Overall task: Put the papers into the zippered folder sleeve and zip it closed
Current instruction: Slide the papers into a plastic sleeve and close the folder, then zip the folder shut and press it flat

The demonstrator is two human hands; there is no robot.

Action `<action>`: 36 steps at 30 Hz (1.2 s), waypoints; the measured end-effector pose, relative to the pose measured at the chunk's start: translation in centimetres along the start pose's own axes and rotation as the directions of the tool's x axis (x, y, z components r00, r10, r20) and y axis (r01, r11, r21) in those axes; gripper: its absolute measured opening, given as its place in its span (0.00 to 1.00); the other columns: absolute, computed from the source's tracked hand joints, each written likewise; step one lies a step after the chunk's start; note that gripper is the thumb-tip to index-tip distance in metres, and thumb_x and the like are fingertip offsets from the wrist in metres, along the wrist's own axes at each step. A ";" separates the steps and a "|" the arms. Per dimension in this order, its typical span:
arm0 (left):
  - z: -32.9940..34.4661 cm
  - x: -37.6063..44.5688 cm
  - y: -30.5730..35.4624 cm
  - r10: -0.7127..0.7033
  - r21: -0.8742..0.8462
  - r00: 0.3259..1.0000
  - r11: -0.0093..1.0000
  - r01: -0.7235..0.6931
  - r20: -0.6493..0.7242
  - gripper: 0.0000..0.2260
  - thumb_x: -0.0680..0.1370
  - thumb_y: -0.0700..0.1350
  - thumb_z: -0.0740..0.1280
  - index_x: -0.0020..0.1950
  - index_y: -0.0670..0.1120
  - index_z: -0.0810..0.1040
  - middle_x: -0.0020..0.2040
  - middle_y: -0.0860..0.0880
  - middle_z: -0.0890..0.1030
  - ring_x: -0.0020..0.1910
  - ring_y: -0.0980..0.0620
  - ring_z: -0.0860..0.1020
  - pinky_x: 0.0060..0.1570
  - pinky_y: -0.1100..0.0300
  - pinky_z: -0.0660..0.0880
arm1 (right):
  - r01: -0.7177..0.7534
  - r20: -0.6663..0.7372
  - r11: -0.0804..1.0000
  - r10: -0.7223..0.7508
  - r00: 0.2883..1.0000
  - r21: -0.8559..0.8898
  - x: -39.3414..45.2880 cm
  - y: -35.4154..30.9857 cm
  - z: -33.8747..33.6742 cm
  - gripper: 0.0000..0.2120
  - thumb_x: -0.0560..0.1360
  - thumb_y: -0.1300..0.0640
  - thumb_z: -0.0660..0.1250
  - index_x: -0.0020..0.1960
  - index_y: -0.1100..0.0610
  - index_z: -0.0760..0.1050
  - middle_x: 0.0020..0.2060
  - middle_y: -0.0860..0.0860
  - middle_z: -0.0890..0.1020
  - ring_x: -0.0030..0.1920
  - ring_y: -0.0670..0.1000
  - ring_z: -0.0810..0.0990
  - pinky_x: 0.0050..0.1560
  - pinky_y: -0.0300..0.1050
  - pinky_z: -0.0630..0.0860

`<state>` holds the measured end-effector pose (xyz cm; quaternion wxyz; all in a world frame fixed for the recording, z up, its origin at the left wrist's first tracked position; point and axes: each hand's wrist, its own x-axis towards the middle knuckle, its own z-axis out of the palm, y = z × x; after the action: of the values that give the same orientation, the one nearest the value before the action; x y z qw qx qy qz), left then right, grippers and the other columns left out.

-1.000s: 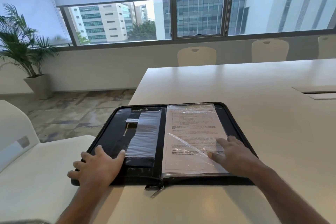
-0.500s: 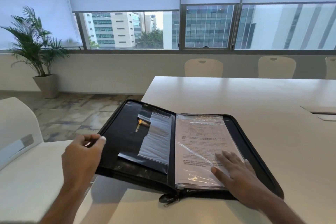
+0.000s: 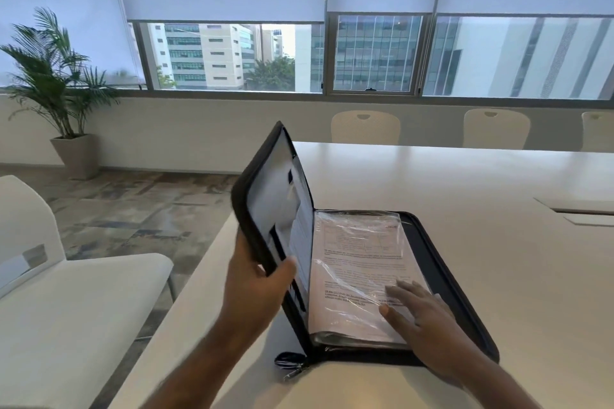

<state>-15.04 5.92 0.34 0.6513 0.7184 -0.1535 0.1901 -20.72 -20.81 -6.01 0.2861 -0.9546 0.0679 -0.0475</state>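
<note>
On the table [image 3: 465, 242], the left hand [image 3: 255, 285] gripped the folder [image 3: 458, 302]'s raised cover [image 3: 265, 209]; the right hand [image 3: 422, 312] lay flat, fingers straight, on the sleeved papers [image 3: 355, 262] inside the folder.

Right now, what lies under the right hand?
The right hand rests flat on a clear plastic sleeve over printed papers, on the folder's right half. The text beneath the palm is covered.

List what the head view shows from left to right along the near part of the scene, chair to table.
white chair → left hand gripping the raised folder cover → papers in the clear sleeve → right hand resting on the papers → bare table
</note>
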 end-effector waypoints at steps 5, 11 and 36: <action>3.3 -1.5 0.0 0.023 -0.043 0.981 0.999 -0.015 0.191 0.32 0.69 0.47 0.69 0.73 0.54 0.65 0.60 0.57 0.79 0.60 0.53 0.78 0.54 0.58 0.78 | 0.029 -0.169 0.960 0.020 0.985 0.279 -0.9 -1.1 -1.0 0.28 0.70 0.31 0.59 0.61 0.47 0.78 0.61 0.42 0.79 0.65 0.47 0.74 0.72 0.58 0.63; 6.5 -2.6 -0.4 -0.008 0.098 0.954 0.995 -0.023 0.300 0.35 0.65 0.46 0.69 0.71 0.62 0.63 0.64 0.62 0.74 0.61 0.67 0.72 0.59 0.71 0.69 | 0.388 -0.540 0.639 0.051 0.840 0.664 -1.8 -2.8 -2.6 0.10 0.75 0.53 0.64 0.50 0.55 0.82 0.41 0.53 0.86 0.45 0.54 0.84 0.46 0.43 0.80; 3.8 0.4 -4.8 -0.186 0.393 0.802 0.917 -0.065 0.568 0.14 0.69 0.57 0.76 0.53 0.58 0.81 0.52 0.61 0.81 0.51 0.65 0.78 0.46 0.72 0.70 | -0.388 -0.417 0.876 0.479 0.773 0.287 -4.1 2.0 -2.7 0.20 0.72 0.49 0.72 0.62 0.51 0.74 0.56 0.54 0.78 0.60 0.58 0.69 0.61 0.55 0.69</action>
<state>-12.16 2.61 -3.94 0.4179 0.8619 -0.2846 -0.0389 -25.35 -23.26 -5.11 0.3506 -0.8405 0.3503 -0.2189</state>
